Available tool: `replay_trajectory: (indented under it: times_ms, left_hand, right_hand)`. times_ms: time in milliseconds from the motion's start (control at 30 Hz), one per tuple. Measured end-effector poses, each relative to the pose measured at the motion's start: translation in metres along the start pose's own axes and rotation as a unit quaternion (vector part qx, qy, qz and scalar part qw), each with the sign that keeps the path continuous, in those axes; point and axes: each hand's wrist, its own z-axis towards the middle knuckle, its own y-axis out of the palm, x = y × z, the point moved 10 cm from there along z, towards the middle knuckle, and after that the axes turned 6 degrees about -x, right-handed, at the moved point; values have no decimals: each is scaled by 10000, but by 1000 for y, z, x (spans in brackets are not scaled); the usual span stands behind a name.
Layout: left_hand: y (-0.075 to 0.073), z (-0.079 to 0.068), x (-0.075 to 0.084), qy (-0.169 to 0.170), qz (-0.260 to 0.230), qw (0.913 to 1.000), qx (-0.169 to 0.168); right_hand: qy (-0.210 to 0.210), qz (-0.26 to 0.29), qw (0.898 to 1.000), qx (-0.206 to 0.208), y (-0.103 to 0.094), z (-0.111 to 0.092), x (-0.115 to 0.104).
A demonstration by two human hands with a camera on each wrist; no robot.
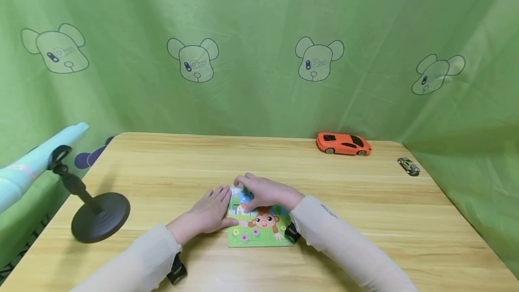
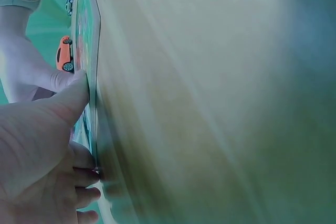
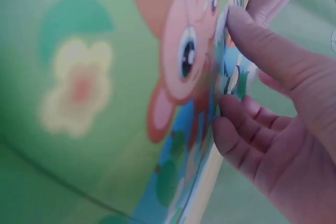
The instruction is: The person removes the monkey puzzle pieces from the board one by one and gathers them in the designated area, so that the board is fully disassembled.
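A jigsaw puzzle [image 1: 259, 239] with a cartoon monkey, flowers and a small house lies flat on the table. Along its left edge rests my left hand [image 1: 207, 213], fingers extended and the thumb [image 2: 79, 90] on the rim. My right hand [image 1: 267, 192] arches over the upper part of the picture, thumb and fingers bent downward. Between those fingertips, the right wrist view shows a puzzle piece [image 3: 242, 83] tilted up from the surface. The right palm and forearm cover part of the puzzle's top right in the head view.
An orange toy car [image 1: 343, 143] stands at the table's back right, with a small patterned toy car [image 1: 408, 166] near the right edge. On the left are a black stand [image 1: 100, 217] with a round base and a light blue rolled item [image 1: 40, 157]. Green curtain [image 1: 259, 102] surrounds the table.
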Motion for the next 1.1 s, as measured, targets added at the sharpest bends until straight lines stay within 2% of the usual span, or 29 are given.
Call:
replay_trajectory:
  times_ms: [200,267,433,533,633,833,967,1100]
  left_hand:
    - [1,0,0,-12,-38,10000,0]
    - [1,0,0,-15,-40,10000,7]
    - [0,0,0,-26,-87,10000,6]
    - [0,0,-1,-41,-136,9999,-10]
    - [0,-1,-1,-48,-151,9999,-10]
    - [-1,-1,0,-34,-121,9999,28]
    - [1,-1,0,-37,-102,9999,36]
    - [2,0,-1,-21,-97,9999,69]
  right_hand:
    - [-358,500,9970,479,-9,-5,0]
    - [-407,823,9940,590,-11,-6,2]
    - [-273,1595,9842,719,-12,-8,14]
    - [-167,1842,9797,776,-12,-9,19]
    - [-91,2177,9716,920,-14,-12,25]
    - [-127,2895,9476,1347,-27,-28,39]
    - [88,3231,9342,1509,-32,-46,59]
    - [388,3309,9276,1690,-42,-70,71]
